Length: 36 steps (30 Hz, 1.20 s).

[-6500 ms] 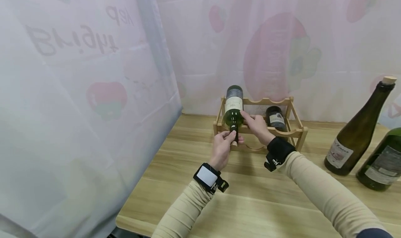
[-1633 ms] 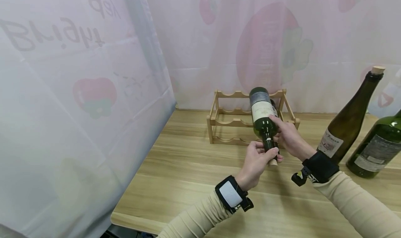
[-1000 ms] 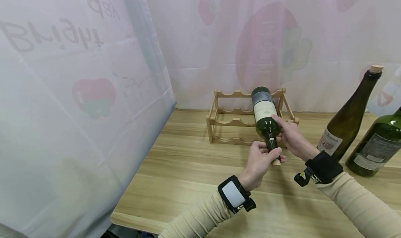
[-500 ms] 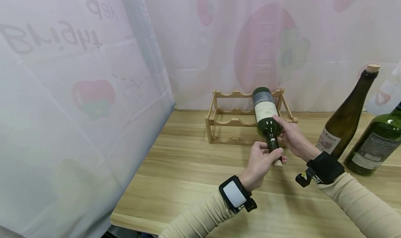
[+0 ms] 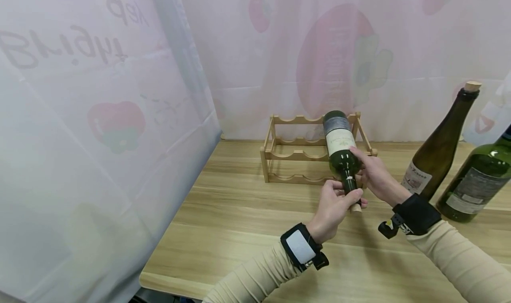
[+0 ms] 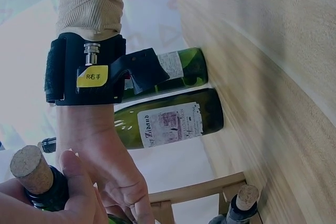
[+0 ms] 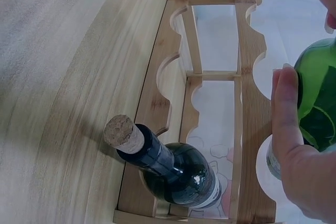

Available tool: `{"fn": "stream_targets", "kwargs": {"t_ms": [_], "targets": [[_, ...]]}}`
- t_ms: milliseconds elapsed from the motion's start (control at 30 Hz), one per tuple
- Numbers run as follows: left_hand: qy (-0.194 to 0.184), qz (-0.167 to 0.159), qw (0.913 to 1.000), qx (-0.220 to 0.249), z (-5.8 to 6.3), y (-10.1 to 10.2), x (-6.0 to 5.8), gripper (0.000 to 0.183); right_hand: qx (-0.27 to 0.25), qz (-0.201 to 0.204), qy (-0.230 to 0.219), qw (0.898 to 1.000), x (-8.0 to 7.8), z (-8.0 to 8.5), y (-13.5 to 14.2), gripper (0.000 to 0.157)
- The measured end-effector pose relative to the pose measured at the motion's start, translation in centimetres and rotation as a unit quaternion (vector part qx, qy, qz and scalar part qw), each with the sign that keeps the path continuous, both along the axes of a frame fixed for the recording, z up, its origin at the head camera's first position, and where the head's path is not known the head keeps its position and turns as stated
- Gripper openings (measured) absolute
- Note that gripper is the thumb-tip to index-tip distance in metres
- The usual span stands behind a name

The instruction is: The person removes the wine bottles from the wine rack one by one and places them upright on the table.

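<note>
A green wine bottle (image 5: 340,139) with a cream label tilts over the right part of a wooden wine rack (image 5: 298,155), its corked neck towards me. My left hand (image 5: 332,209) pinches the neck just above the cork (image 6: 32,169). With thumb on top near the label, my right hand (image 5: 377,178) holds the bottle's shoulder; in the right wrist view its fingers (image 7: 286,111) lie along the green glass. Whether the bottle touches the rack's upper rail is hard to tell. A dark corked bottle (image 7: 181,174) lies in the lower tier, mostly hidden in the head view.
Two more wine bottles stand right of the rack: a tall brown-green corked one (image 5: 441,150) and a wider green one (image 5: 475,183), close to my right forearm. A printed curtain (image 5: 247,72) hangs behind and left of the wooden table (image 5: 223,223).
Since the oldest frame, both hands have carried the bottle from the rack's left end to its right end. Over the last second, hands and bottle have shifted only slightly.
</note>
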<state>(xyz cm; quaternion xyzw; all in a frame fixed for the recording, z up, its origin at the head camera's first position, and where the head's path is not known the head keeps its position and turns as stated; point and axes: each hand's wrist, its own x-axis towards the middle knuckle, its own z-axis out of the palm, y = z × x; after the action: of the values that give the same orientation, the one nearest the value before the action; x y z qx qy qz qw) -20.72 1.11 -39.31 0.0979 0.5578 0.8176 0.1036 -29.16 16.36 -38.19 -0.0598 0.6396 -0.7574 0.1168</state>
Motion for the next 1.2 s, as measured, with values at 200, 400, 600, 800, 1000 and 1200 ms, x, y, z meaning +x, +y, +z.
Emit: {"fn": "stream_targets", "kwargs": {"t_ms": [200, 400, 600, 800, 1000, 1200], "targets": [[0.002, 0.000, 0.9999, 0.010, 0.0, 0.3, 0.0, 0.025, -0.004, 0.003, -0.002, 1.000, 0.1, -0.1, 0.4, 0.030], [-0.007, 0.002, 0.9999, 0.011, 0.0, 0.7, 0.1, 0.029, -0.025, 0.005, -0.007, 1.000, 0.2, -0.3, 0.8, 0.025], [-0.022, 0.005, 0.9997, 0.011, -0.1, 1.0, 0.2, 0.031, -0.024, 0.007, -0.005, 1.000, 0.3, -0.5, 1.2, 0.028], [-0.023, 0.005, 0.9997, 0.011, -0.3, 1.3, 0.2, 0.031, -0.010, 0.009, -0.001, 1.000, 0.4, -0.7, 1.5, 0.031], [-0.022, 0.001, 0.9997, 0.011, -0.3, 1.4, 0.3, 0.031, -0.015, 0.011, -0.001, 1.000, 0.4, -0.8, 1.7, 0.028], [-0.017, -0.004, 0.9998, 0.007, -0.2, 1.5, 0.4, 0.032, -0.013, 0.010, -0.001, 1.000, 0.5, -0.9, 2.0, 0.028]]}}
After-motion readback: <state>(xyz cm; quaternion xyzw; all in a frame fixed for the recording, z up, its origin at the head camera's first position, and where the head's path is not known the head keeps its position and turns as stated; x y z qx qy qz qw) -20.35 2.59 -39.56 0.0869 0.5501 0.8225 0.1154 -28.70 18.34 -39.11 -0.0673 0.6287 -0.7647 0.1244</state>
